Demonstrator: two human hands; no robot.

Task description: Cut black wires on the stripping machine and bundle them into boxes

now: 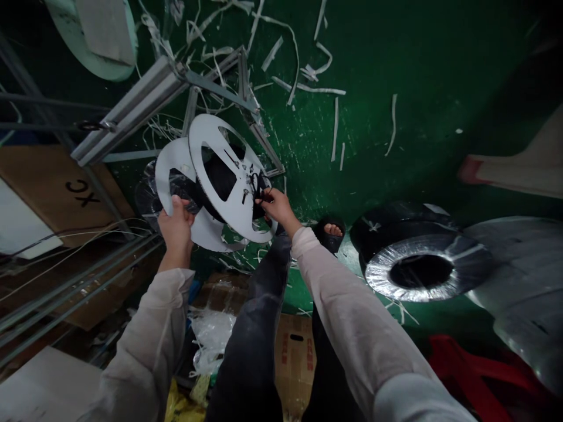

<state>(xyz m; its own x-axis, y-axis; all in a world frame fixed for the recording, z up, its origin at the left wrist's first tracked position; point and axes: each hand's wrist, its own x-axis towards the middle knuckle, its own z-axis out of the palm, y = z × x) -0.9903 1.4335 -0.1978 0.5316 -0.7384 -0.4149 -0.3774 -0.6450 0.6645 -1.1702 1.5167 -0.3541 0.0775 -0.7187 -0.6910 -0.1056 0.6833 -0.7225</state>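
A white spool [220, 176] with two large flanges with cut-out windows is held up in front of me, tilted, with a dark core between the flanges. My left hand [176, 231] grips the lower rim of the near flange. My right hand [278, 210] is at the flange's right side, its fingers pinching a tangle of black cord [254, 189] threaded through small holes near the hub. The far flange is partly hidden behind the near one.
A plastic-wrapped black coil [422, 258] and a large silver roll [519, 281] stand on the right. White strip scraps litter the green floor [396, 64]. An aluminium frame [132, 111] stands upper left, above a cardboard box [57, 193]. A red stool [475, 375] sits lower right.
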